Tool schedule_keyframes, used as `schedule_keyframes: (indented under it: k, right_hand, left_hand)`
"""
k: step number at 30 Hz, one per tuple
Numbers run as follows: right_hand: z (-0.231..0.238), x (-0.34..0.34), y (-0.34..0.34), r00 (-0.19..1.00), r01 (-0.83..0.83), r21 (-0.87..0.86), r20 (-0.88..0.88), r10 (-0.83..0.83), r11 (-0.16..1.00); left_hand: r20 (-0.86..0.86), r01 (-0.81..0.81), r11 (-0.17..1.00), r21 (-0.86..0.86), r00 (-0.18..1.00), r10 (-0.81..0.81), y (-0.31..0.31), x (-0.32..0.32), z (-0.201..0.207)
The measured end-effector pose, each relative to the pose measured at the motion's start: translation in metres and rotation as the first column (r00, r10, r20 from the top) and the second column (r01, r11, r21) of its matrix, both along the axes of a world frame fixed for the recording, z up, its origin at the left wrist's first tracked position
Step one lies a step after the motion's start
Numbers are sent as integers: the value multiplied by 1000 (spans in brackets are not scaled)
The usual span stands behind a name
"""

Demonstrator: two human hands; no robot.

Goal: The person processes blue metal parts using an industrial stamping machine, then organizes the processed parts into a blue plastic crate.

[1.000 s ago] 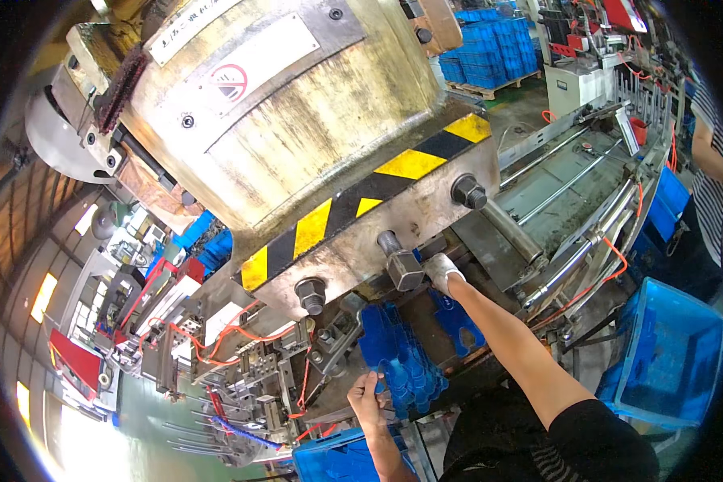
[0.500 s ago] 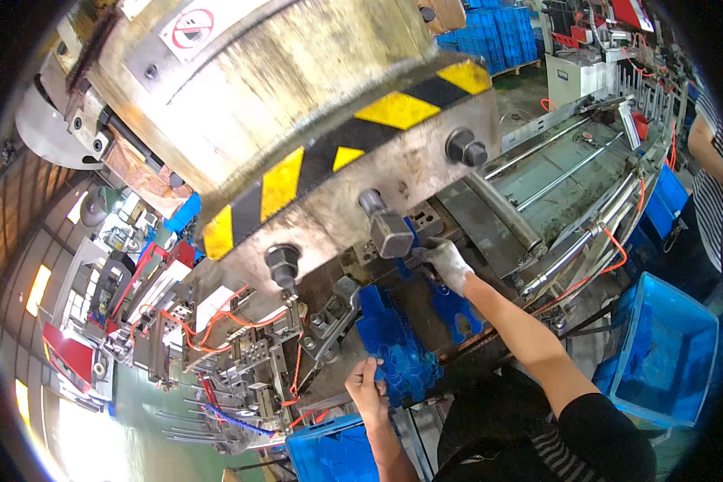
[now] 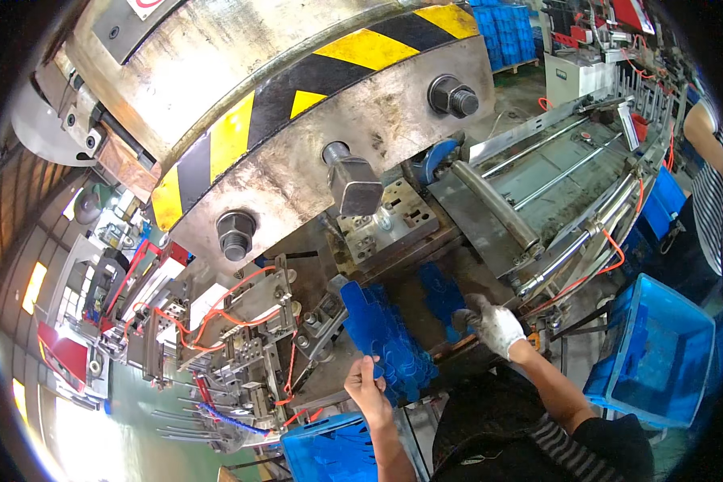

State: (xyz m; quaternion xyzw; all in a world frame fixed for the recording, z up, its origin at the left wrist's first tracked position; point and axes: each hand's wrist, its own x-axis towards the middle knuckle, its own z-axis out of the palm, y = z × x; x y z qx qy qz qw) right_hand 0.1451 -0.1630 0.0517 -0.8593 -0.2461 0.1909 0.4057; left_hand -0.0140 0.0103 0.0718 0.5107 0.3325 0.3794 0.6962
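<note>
A heap of flat blue metal plates (image 3: 390, 337), with irregular outlines, lies on the press table in front of me. My left hand (image 3: 368, 390) is bare and pinches the edge of one blue plate at the heap's left side. My right hand (image 3: 496, 326), in a white glove with darkened fingertips, is beside a smaller group of blue cut pieces (image 3: 440, 293). Its thumb and fingers look apart, and I see nothing held between them. Beyond both hands, the steel die (image 3: 390, 221) sits under the press ram (image 3: 353, 181).
The large press head with a yellow-black striped band (image 3: 369, 50) overhangs the table. A blue crate (image 3: 659, 353) stands at right, another blue crate (image 3: 329, 450) at the lower left. A metal roller (image 3: 498, 205) lies right of the die. At far right, another person's arm (image 3: 703, 136) shows.
My right hand has drawn back from the die toward me and to the right, down beside the smaller blue pieces. My left hand stays at the heap. The view has shifted, uncovering the die.
</note>
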Motion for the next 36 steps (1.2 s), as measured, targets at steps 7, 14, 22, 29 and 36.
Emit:
schedule_keyframes:
  k: [7,14,22,29,36]
  right_hand:
    - [58,-20,62,806,155,589,-540,243,793]
    - [-35,120,138,979,-95,118,190,71,988]
    - [-51,134,168,889,-116,-262,403,218,958]
    - [-36,136,155,965,-22,-65,261,38,998]
    - [-18,126,148,997,57,-2,-46,-57,998]
  left_hand:
    - [26,101,988,115,994,-104,-24,29,9]
    - [-436,181,586,790,838,328,14,0,-31]
    - [-487,189,690,699,832,265,25,-6,-40]
    - [-498,217,676,705,829,254,26,4,-36]
    - [-535,256,632,731,791,298,23,1,-29]
